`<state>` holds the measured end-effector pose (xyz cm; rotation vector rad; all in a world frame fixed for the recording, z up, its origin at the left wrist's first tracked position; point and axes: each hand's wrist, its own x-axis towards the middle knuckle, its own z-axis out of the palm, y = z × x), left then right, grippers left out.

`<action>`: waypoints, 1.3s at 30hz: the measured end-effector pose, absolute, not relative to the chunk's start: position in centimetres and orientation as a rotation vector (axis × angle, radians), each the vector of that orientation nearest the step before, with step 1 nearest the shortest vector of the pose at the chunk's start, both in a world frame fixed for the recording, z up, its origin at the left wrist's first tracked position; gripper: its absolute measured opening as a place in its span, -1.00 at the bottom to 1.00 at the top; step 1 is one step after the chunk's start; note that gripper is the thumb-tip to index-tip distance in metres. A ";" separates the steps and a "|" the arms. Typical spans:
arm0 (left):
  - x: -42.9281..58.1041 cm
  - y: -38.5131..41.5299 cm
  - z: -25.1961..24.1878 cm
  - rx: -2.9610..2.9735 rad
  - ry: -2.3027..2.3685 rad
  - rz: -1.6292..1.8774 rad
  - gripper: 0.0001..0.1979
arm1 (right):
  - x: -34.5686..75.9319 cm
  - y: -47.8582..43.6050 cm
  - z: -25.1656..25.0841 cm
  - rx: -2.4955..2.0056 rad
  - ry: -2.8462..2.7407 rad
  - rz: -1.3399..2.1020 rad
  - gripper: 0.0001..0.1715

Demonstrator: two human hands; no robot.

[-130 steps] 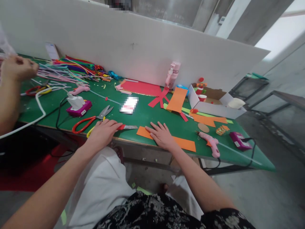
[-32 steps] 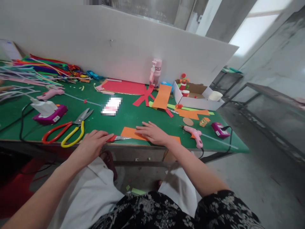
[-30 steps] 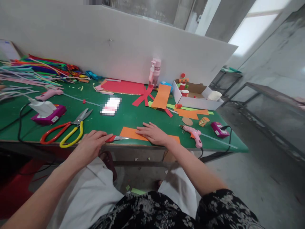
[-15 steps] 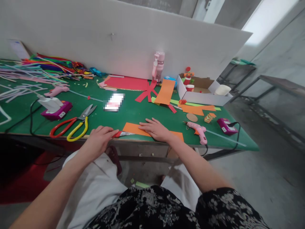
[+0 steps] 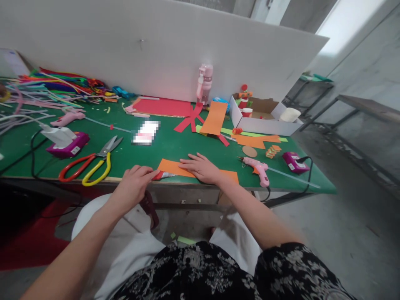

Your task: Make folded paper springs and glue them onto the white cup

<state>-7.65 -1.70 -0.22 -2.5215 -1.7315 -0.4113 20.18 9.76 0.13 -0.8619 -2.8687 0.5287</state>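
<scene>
Under my spread right grip [image 5: 201,167] lies an orange paper strip [image 5: 171,166]; by its left end, my left grip [image 5: 135,183] clasps a red-handled, metal-bladed knife [image 5: 160,175].

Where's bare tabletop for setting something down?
Green table shows bare mid-bench, bordered by the blurred white item, red strips, cardboard disc and right hand; it runs left towards the scissors. Crowded: back left, with pipe cleaners, and the near edge, where the left hand holds the knife by the orange strip.

Two pink plastic glue guns [image 5: 67,118] [image 5: 261,169]; two purple box-shaped sockets [image 5: 77,146] [image 5: 292,163]; one red-handled flat-bladed knife [image 5: 160,175]; one white cardboard box [image 5: 265,127]; one pink bottle [image 5: 206,81]; one round tan disc [image 5: 249,151].
</scene>
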 end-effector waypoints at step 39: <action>-7.7 -1.4 -0.1 -2.505 -1.760 -0.401 -0.54 | 16.6 10.1 0.0 -0.946 -2.843 0.522 -0.43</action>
